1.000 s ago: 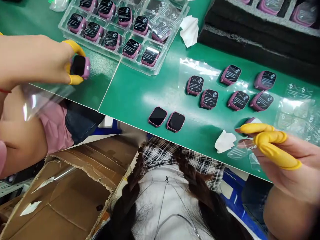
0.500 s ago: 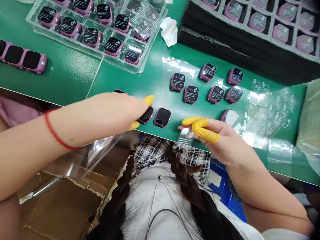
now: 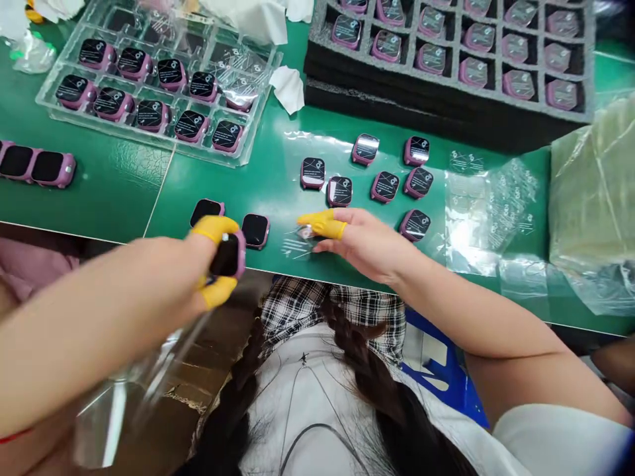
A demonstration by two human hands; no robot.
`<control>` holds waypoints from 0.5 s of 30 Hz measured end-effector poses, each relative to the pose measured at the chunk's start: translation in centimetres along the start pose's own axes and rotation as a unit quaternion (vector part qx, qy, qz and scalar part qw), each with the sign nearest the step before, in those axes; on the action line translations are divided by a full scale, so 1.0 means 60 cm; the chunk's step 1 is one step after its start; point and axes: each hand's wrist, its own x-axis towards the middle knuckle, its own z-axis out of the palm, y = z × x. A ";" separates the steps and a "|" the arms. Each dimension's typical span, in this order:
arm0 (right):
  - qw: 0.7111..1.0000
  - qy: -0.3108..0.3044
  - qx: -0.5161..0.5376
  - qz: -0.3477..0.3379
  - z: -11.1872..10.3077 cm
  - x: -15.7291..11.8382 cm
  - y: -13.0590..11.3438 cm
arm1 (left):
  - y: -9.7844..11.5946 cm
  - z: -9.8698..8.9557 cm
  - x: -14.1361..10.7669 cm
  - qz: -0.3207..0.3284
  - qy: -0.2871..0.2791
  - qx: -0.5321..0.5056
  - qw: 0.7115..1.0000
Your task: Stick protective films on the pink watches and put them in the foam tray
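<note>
My left hand [image 3: 179,266], with yellow finger cots, grips a pink-framed smartwatch body [image 3: 229,256] by its edges, dark screen up, just over the table's front edge. Beside it lie another dark-screened watch body [image 3: 256,230] and one more [image 3: 206,209], partly behind my fingers. My right hand [image 3: 364,243], also in yellow finger cots, pinches a clear film with white print [image 3: 296,247] low over the table. Beyond that hand lie several watch bodies with printed films on their screens, among them one [image 3: 415,225] close to my wrist.
A clear plastic tray [image 3: 143,147] of watch bodies stands at the back left. A black foam block [image 3: 436,119] with watches in its cells is at the back right. Loose printed films [image 3: 513,205] lie right, beside a wrapped stack [image 3: 590,192]. Joined watch bodies [image 3: 52,168] sit far left.
My left hand has lifted a watch body off the table and drawn it toward me. My right hand has moved left with the clear film. The whole view has shifted.
</note>
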 end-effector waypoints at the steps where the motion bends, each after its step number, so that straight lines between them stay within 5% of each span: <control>1: 0.999 0.019 -0.018 -0.023 -0.018 -0.008 -0.003 | 0.025 0.009 0.003 0.027 -0.015 0.002 1.000; 4: 0.994 0.066 -0.051 -0.067 -0.073 -0.033 -0.006 | 0.099 0.038 0.037 0.092 -0.062 -0.022 0.994; 7: 0.992 0.064 -0.080 -0.078 -0.104 -0.046 0.001 | 0.142 0.060 0.074 0.080 -0.078 -0.031 0.993; 12: 0.976 0.018 -0.196 -0.089 -0.103 -0.040 0.015 | 0.130 0.078 0.054 0.026 -0.065 -0.061 0.996; 15: 0.961 -0.009 -0.256 -0.109 -0.093 -0.030 0.012 | 0.110 0.089 0.013 -0.006 0.016 -0.113 0.993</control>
